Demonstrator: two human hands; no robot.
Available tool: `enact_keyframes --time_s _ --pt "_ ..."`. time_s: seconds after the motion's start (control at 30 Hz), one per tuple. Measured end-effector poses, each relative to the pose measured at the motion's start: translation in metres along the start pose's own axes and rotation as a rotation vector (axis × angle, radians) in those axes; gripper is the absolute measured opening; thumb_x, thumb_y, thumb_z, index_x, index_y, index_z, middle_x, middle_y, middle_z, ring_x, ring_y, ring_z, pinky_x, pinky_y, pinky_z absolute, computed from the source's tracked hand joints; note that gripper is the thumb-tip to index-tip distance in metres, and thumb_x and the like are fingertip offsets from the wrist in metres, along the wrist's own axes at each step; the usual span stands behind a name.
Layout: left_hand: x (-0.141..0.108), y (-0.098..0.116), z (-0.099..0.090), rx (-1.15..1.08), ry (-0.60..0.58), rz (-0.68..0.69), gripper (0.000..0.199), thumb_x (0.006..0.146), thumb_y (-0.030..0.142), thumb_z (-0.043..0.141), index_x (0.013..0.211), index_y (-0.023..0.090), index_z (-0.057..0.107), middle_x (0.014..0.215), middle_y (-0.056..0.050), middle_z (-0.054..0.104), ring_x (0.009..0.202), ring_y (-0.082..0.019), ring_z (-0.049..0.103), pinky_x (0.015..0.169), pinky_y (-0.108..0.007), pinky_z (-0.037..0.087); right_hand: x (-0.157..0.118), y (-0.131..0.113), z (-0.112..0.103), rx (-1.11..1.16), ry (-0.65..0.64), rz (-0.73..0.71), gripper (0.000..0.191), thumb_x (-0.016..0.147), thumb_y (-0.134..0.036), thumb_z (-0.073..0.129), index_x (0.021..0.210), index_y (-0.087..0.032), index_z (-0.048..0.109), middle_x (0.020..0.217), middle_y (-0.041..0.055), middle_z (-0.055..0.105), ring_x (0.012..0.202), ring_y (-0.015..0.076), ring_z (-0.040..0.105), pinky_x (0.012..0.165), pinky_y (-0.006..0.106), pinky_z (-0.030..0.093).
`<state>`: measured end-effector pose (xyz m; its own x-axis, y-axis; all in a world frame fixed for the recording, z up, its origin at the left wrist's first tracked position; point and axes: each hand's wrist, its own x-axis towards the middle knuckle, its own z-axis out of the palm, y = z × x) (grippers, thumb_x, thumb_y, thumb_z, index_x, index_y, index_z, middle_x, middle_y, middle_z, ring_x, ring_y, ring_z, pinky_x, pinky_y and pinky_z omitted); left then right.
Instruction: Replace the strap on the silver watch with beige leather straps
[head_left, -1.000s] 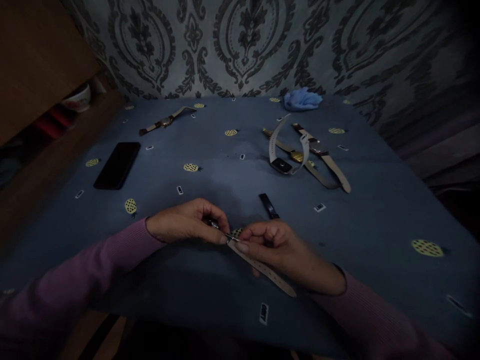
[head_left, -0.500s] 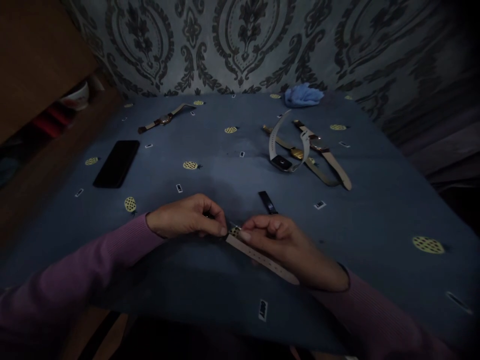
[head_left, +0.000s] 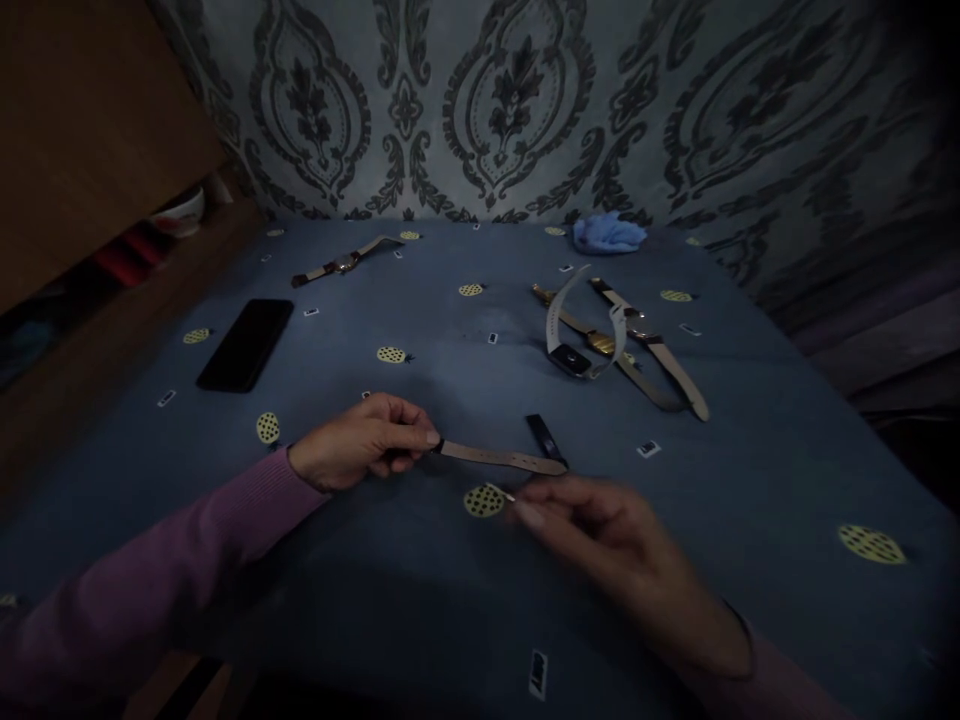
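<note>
**Strap in Left Hand, Slim Piece in Right Hand**

We pinch the strap's dark end between thumb and fingers of our left hand, its pale, holed length reaching rightward above the blue tablecloth. Our right hand, apart from the strap and nearer us, has thumb and finger clamped on the slim piece, too small for us to identify. At the strap's far tip lies a dark band; whether they touch, we cannot tell. A white-strapped watch sits beyond.
</note>
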<state>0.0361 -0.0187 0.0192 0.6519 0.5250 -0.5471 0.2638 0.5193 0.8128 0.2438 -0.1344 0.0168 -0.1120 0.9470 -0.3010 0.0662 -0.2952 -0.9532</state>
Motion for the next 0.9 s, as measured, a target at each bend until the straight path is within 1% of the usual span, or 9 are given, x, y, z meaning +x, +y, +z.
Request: enact_keyframes --time_s 0.07,0.17,0.23,0.43,0.53,0.6,0.7,0.8,0.9 --pt "0.0 -0.002 0.0 -0.009 -0.02 0.019 0.018 0.075 0.024 0.068 0.065 0.013 0.058 0.049 0.007 0.043 0.04 -0.002 0.033 0.036 -0.015 0.016 0.004 0.002 0.005 -0.028 -0.109 -0.001 0.035 0.075 -0.05 0.069 0.063 -0.017 0.065 0.051 -0.0035 0.042 0.046 0.0082 0.036 0.042 0.022 0.03" --pt "0.0 -0.004 0.004 -0.009 -0.005 0.038 0.018 0.073 0.022 0.07 0.065 0.012 0.058 0.051 0.007 0.043 0.04 -0.002 0.034 0.036 -0.015 0.019 0.01 0.007 0.012 -0.065 -0.042 0.024 0.03 0.075 -0.046 0.069 0.067 -0.017 0.065 0.053 -0.0037 0.044 0.046 0.0078 0.034 0.041 0.022 0.03" --pt "0.0 -0.005 0.007 0.009 0.02 0.053 0.018 0.073 0.022 0.07 0.063 0.012 0.058 0.051 0.007 0.044 0.04 -0.002 0.034 0.036 -0.015 0.021 0.013 0.011 0.016 -0.081 -0.016 0.019 0.03 0.075 -0.045 0.069 0.067 -0.017 0.065 0.054 -0.0031 0.046 0.048 0.0089 0.038 0.045 0.022 0.035" --pt "0.001 -0.008 0.009 0.046 0.031 0.091 0.017 0.076 0.025 0.066 0.067 0.012 0.06 0.052 0.005 0.049 0.039 -0.002 0.039 0.038 -0.015 0.026 0.018 0.014 0.025 -0.004 -0.03 -0.003 0.028 0.076 -0.048 0.068 0.081 -0.021 0.073 0.071 0.0026 0.067 0.069 0.0162 0.06 0.066 0.028 0.052" --pt "0.001 -0.01 0.008 0.051 0.01 0.099 0.017 0.078 0.024 0.064 0.066 0.013 0.059 0.053 0.004 0.051 0.04 -0.002 0.039 0.039 -0.015 0.027 0.02 0.011 0.024 0.025 -0.022 -0.016 0.026 0.077 -0.045 0.069 0.088 -0.022 0.074 0.078 0.0043 0.071 0.081 0.0198 0.065 0.079 0.034 0.054" --pt "0.001 -0.01 0.008 0.048 0.001 0.103 0.017 0.079 0.023 0.063 0.067 0.012 0.059 0.055 0.004 0.051 0.041 -0.002 0.04 0.039 -0.015 0.028 0.021 0.011 0.023 -0.009 -0.018 -0.014 0.025 0.078 -0.042 0.068 0.09 -0.022 0.075 0.077 0.0044 0.071 0.077 0.0191 0.065 0.077 0.034 0.054" --pt "0.001 -0.009 0.008 0.04 0.005 0.097 0.015 0.079 0.022 0.063 0.069 0.012 0.06 0.056 0.004 0.052 0.041 -0.002 0.04 0.04 -0.015 0.028 0.022 0.011 0.022 -0.027 -0.011 -0.015 0.023 0.079 -0.039 0.068 0.092 -0.02 0.074 0.072 0.0029 0.069 0.067 0.0155 0.062 0.065 0.029 0.053" --pt "0.001 -0.008 0.01 0.039 0.015 0.083 0.014 0.079 0.021 0.062 0.068 0.012 0.06 0.057 0.004 0.053 0.041 -0.002 0.04 0.04 -0.015 0.028 0.023 0.013 0.021 -0.025 -0.019 -0.036 0.02 0.08 -0.037 0.067 0.089 -0.021 0.075 0.057 -0.0019 0.058 0.053 0.0109 0.05 0.052 0.024 0.046" --pt "0.0 -0.007 0.011 0.043 0.003 0.085 0.015 0.079 0.021 0.062 0.068 0.011 0.06 0.057 0.003 0.054 0.041 -0.002 0.04 0.041 -0.015 0.028 0.023 0.013 0.02 -0.051 -0.044 -0.062 0.019 0.082 -0.035 0.064 0.087 -0.02 0.076 0.053 -0.0036 0.049 0.049 0.0095 0.042 0.047 0.023 0.039"
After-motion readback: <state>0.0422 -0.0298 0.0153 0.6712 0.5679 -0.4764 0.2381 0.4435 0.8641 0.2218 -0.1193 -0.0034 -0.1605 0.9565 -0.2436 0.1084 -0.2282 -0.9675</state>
